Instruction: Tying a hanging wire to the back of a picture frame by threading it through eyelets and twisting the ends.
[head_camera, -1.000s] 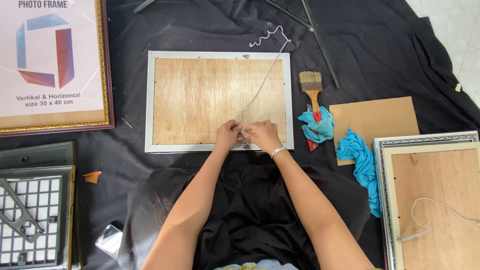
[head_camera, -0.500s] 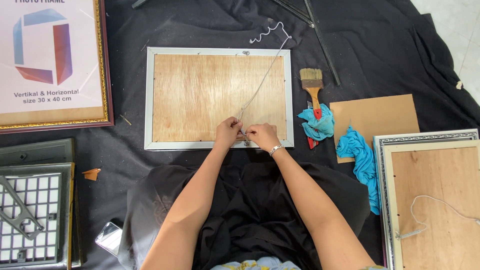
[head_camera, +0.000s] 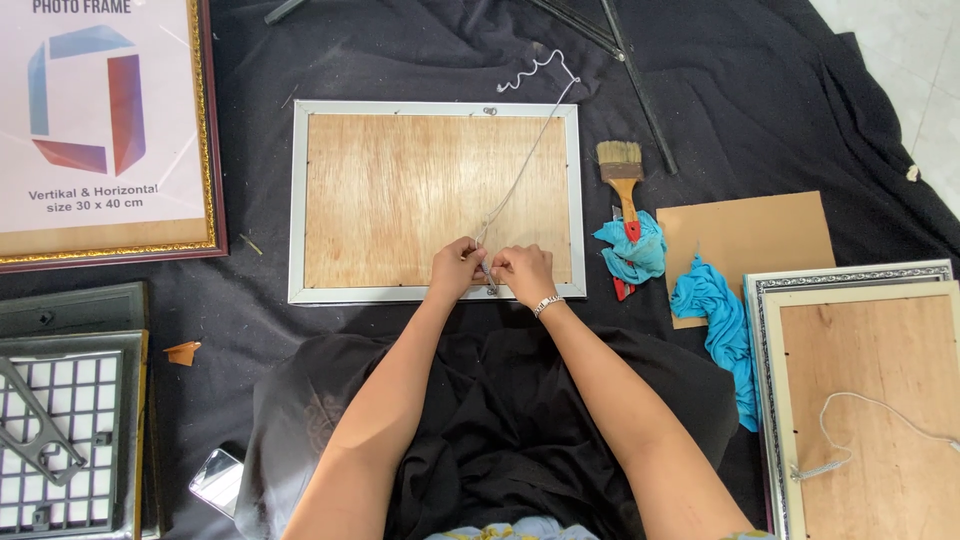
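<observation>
A silver picture frame (head_camera: 296, 200) lies face down on black cloth, its plywood back (head_camera: 400, 190) facing up. A thin pale cord (head_camera: 525, 160) runs from the frame's near edge across the board to a curly end beyond the far right corner. My left hand (head_camera: 456, 268) and my right hand (head_camera: 522, 270) meet at the near edge of the frame. Both pinch the cord's near end where it meets the frame. A bracelet sits on my right wrist.
A paintbrush (head_camera: 622, 175) and blue rags (head_camera: 630, 250) lie right of the frame, with a brown board (head_camera: 760, 230) behind them. Another face-down frame (head_camera: 850, 280) with cord is at the right. A gold frame (head_camera: 210, 150) and dark frames (head_camera: 70, 420) lie left. A phone (head_camera: 215, 480) rests near my knee.
Both hands stay together at the frame's near edge, with only small finger movements on the cord. The view has shifted slightly.
</observation>
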